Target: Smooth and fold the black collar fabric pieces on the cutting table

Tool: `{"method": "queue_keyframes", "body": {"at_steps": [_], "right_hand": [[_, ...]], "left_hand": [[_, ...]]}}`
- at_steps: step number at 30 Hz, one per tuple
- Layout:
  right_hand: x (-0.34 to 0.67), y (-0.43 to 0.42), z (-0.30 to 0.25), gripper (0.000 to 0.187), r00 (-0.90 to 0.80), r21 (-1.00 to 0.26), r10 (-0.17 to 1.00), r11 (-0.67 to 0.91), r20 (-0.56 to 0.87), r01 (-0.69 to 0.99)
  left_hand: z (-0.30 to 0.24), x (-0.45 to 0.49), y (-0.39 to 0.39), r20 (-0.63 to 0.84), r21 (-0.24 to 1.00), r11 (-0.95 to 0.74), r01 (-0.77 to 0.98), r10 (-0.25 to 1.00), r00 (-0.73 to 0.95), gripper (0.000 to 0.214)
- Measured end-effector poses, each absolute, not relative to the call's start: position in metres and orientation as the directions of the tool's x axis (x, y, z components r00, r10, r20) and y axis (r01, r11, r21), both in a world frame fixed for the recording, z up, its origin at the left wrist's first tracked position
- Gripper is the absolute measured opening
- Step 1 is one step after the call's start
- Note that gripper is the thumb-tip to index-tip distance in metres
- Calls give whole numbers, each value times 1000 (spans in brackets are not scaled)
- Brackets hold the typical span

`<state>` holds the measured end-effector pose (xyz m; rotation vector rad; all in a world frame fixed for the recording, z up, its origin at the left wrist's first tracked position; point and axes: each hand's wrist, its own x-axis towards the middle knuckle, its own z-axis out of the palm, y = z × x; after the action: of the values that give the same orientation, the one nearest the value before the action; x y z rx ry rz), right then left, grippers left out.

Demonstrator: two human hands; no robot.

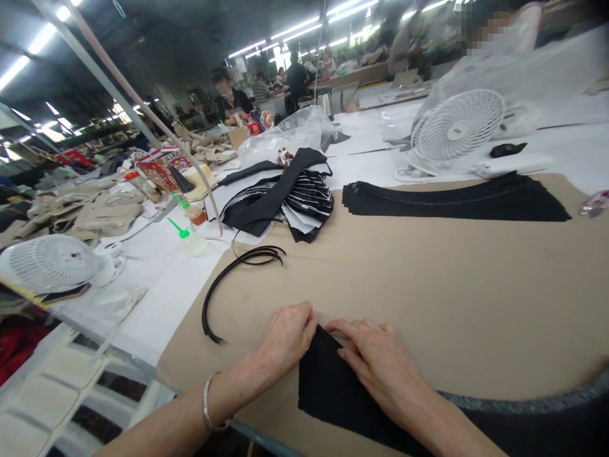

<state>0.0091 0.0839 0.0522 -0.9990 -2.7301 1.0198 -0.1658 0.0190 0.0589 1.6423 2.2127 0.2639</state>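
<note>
A long black fabric piece (328, 381) lies across the front of the tan work surface, its left end under my hands and its right part curving out of view. My left hand (288, 336) is closed at the top corner of that end, fingertips tucked out of sight. Just to its right, my right hand (375, 349) has bent fingers and thumb on the folded upper edge of the cloth. A fuzzy grey strip (514, 404) runs along the piece's curved edge. Left of my hands lie several curved black cords (209, 298).
A black fabric stack (447, 202) lies at the back right, beside a white fan (457, 127). Black and white layered pieces (290, 197) are heaped at the back. Green-tipped bottles (190, 241) and another fan (52, 263) stand left. People work in the background.
</note>
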Motion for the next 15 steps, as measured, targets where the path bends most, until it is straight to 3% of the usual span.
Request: {"method": "queue_keyframes", "body": {"at_steps": [7, 15], "right_hand": [[6, 87, 54, 27, -765, -571, 612, 561, -202, 599], [14, 82, 44, 41, -838, -498, 546, 727, 4, 472]], "left_hand": [[57, -163, 15, -164, 373, 320, 871, 946, -278, 14], [52, -163, 14, -144, 409, 318, 855, 948, -284, 13]]}}
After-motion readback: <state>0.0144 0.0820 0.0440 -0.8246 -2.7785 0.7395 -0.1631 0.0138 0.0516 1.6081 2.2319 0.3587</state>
